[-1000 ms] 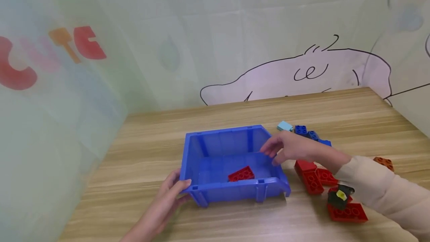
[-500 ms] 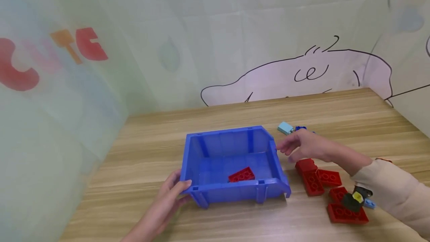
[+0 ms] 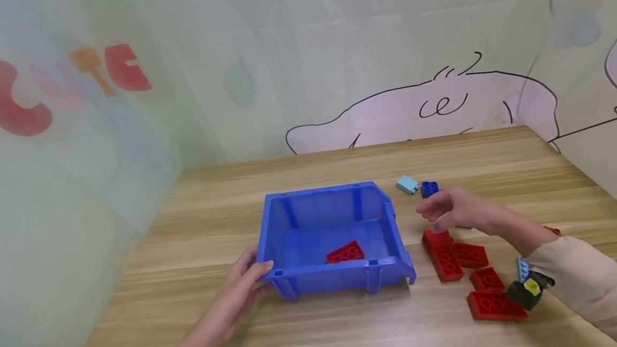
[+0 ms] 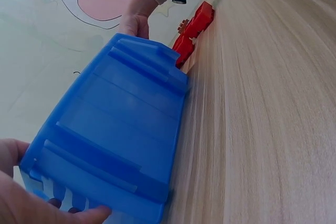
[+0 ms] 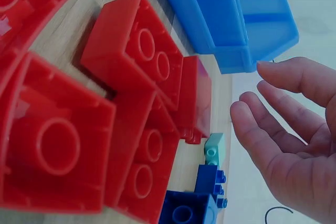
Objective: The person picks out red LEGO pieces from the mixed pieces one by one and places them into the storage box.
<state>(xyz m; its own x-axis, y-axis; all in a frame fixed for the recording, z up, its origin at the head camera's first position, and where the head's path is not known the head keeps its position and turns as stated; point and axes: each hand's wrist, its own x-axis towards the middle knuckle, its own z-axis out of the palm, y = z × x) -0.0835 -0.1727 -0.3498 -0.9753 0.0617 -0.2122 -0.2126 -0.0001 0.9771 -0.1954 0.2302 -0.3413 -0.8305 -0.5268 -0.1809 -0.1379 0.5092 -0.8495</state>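
A blue plastic bin [image 3: 332, 278] stands on the table with one red toy brick [image 3: 345, 252] inside. My left hand [image 3: 241, 283] grips the bin's near left corner, thumb on the rim and fingers lower on the outside. To the right of the bin, my right hand [image 3: 460, 210] hovers with its fingers loosely bent and nothing between them, as the right wrist view shows. Below it lie several red bricks [image 3: 445, 264], some with hollow undersides showing. A light blue brick [image 3: 407, 185] and a dark blue brick [image 3: 430, 189] lie beyond the hand; the forearm hides other pieces.
An orange brick [image 3: 553, 230] peeks out behind the right forearm. Close to the right cuff is a small light blue piece [image 3: 523, 269], partly covered by a dark wrist device [image 3: 526, 291]. A printed cloth [image 3: 231, 58] hangs along the table's back and left sides.
My right hand has moved right, from over the bin's right side to above the loose bricks. The left hand and the red brick in the bin have stayed in place.
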